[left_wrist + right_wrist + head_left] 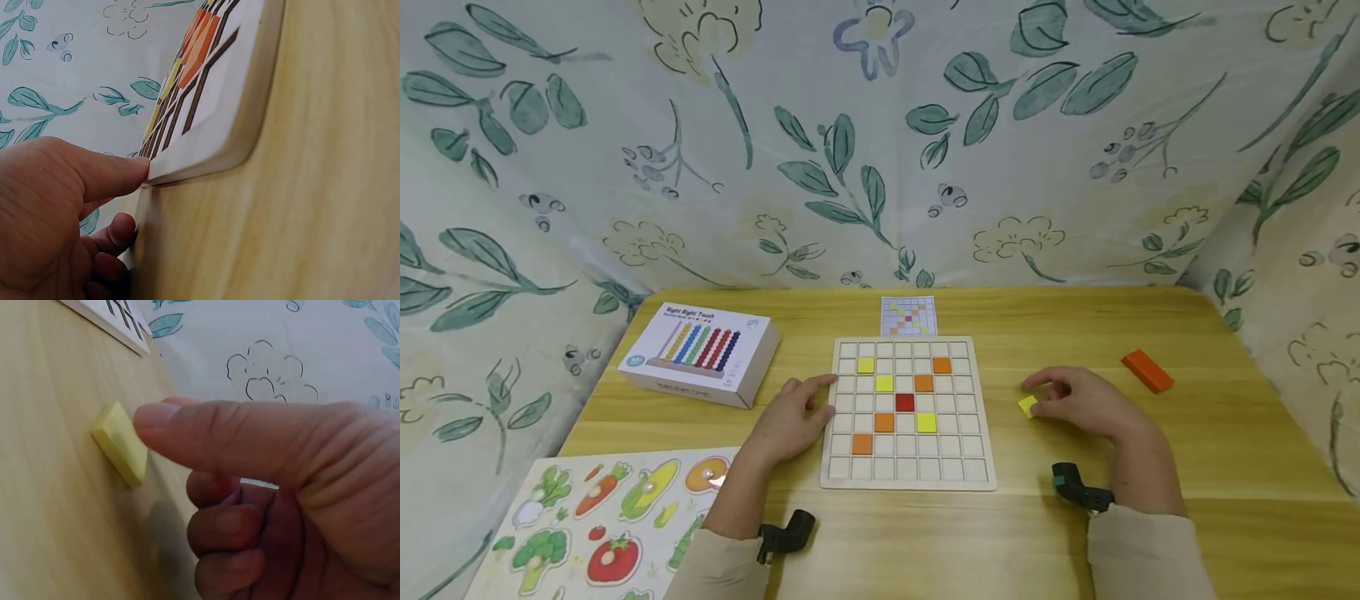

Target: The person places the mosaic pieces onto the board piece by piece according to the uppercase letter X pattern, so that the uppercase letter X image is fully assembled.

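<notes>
A square wooden grid board (908, 482) lies in the middle of the table, bearing yellow, orange and red tiles (905, 402) in a crossing diagonal pattern. My left hand (790, 425) rests at the board's left edge, thumb and index fingertip touching it; in the left wrist view the thumb (115, 175) lies against the rim near a corner. Right of the board, my right hand (1086, 404) pinches a yellow tile (1027, 407) at the thumb tip. The right wrist view shows this yellow tile (122, 444) tilted; the opposing fingertip is hidden.
A small pattern card (908, 316) lies behind the board. At the back left stands a white box (700, 354) picturing a bead abacus. A vegetable puzzle board (576, 525) lies front left. An orange block (1147, 371) sits beyond my right hand.
</notes>
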